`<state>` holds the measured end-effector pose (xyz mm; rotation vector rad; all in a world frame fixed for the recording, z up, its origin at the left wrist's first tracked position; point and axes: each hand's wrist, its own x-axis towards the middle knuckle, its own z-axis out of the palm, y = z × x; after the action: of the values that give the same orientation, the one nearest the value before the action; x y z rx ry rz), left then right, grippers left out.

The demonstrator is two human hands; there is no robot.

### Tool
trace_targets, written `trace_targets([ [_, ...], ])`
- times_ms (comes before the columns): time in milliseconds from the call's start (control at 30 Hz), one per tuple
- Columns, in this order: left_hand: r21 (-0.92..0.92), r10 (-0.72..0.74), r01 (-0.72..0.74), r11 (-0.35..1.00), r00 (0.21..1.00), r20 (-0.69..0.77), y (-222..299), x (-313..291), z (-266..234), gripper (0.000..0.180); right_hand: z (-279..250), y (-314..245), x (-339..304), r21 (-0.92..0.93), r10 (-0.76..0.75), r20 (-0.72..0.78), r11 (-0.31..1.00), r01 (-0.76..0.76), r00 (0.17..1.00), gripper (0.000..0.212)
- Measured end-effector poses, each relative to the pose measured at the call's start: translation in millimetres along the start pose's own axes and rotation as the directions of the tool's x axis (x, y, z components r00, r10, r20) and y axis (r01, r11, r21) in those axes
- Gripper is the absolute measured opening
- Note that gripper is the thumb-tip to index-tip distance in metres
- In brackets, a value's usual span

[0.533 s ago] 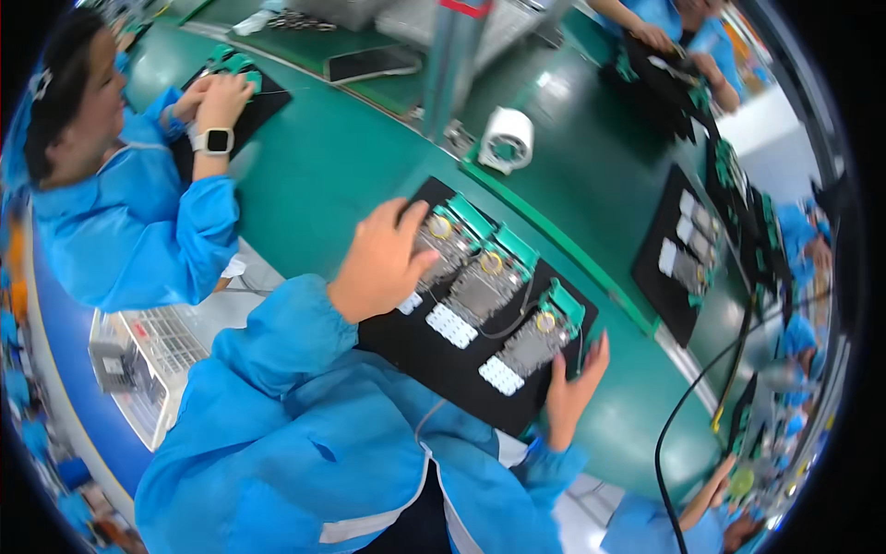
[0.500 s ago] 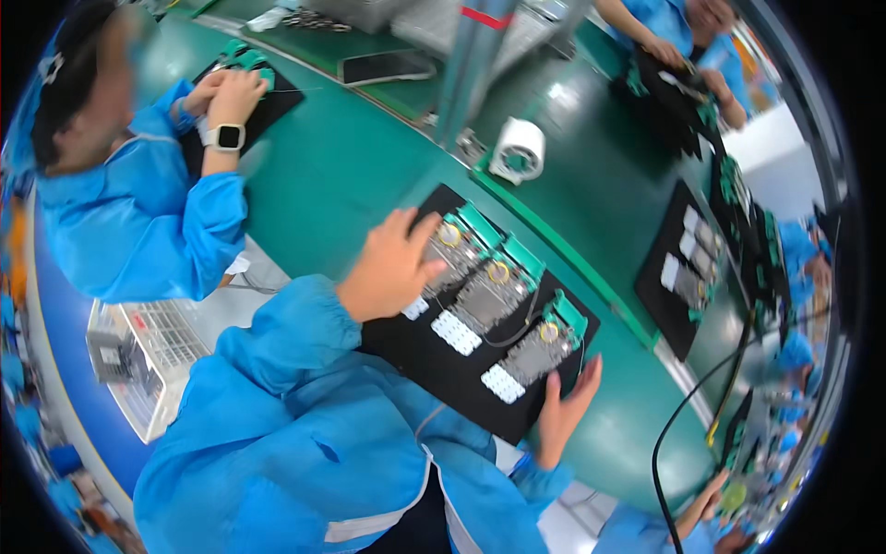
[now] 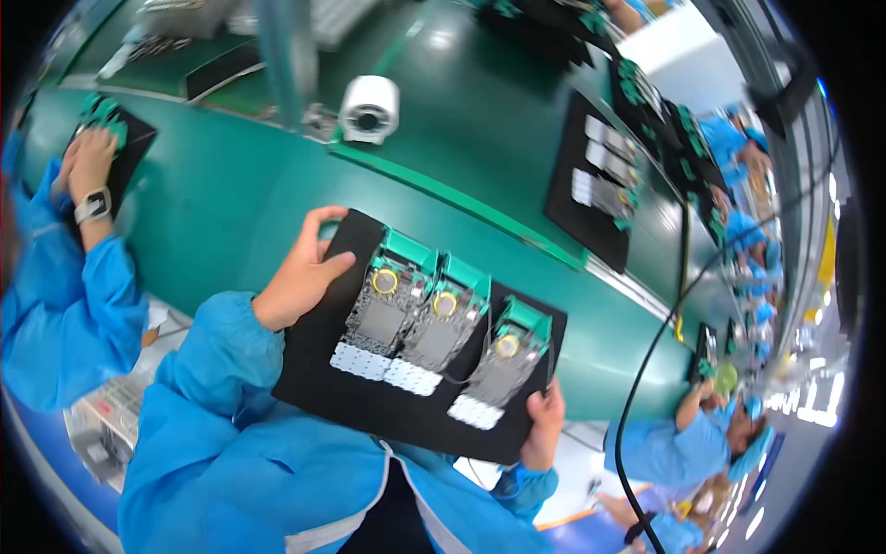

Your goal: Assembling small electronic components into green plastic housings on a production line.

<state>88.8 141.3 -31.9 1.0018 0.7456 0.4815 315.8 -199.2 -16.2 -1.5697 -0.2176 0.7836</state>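
A black rectangular pad (image 3: 318,360) is held between my two hands, close in front of my body. My left hand (image 3: 305,277) grips its left edge near the far corner, with the thumb over the top. At the near right edge my right hand (image 3: 543,427) is closed round the pad, thumb up and fingers partly hidden beneath. Three circuit boards lie on it: a left one (image 3: 378,319), a middle one (image 3: 436,334) and a right one (image 3: 498,371). Each has a green plastic piece at the far end, a yellow ring, and a white dotted strip at the near end. Thin wires run beside the right board.
A green table (image 3: 212,222) spreads under and beyond the pad, with a raised green strip (image 3: 443,196) across it. Behind stand a white cylinder-like device (image 3: 369,109) and another loaded black pad (image 3: 583,226). A co-worker's hands (image 3: 88,166) are at left; a black cable (image 3: 637,379) hangs at right.
My left hand has moved off the boards to the pad's left edge, and my right hand has closed on the right edge. The pad is turned somewhat; the whole view has shifted right.
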Motion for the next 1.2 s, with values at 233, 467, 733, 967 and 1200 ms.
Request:
trace_targets([
  [233,-0.413,0.367,-0.378,0.829,0.924,-0.108,4.3,63.2,145.3,0.049,-98.7,-40.7,91.0,0.907,-0.577,0.248,0.421,0.022,0.778,0.08],
  [467,-0.259,0.452,-0.527,0.81,0.841,-0.296,-28.9,133.8,256.0,0.048,-115.6,-111.6,235.3,0.2,-0.44,-0.022,0.878,0.436,0.897,0.059],
  [733,-0.287,0.24,-0.133,0.949,0.895,0.376,-76.8,167.8,297.8,0.066,-196.3,-190.1,453.2,-0.312,-0.642,0.018,0.725,0.614,0.766,0.068],
  [967,-0.102,0.059,0.002,0.995,0.804,0.592,-78.0,153.7,294.6,0.039,-255.5,-230.4,426.1,-0.861,-0.518,0.49,-0.163,0.481,0.701,0.046],
  [1200,-0.033,0.142,-0.145,0.989,0.843,0.519,-82.2,137.7,233.9,0.018,-359.9,10.3,284.6,-0.727,-0.5,0.349,0.389,0.565,0.793,0.047],
])
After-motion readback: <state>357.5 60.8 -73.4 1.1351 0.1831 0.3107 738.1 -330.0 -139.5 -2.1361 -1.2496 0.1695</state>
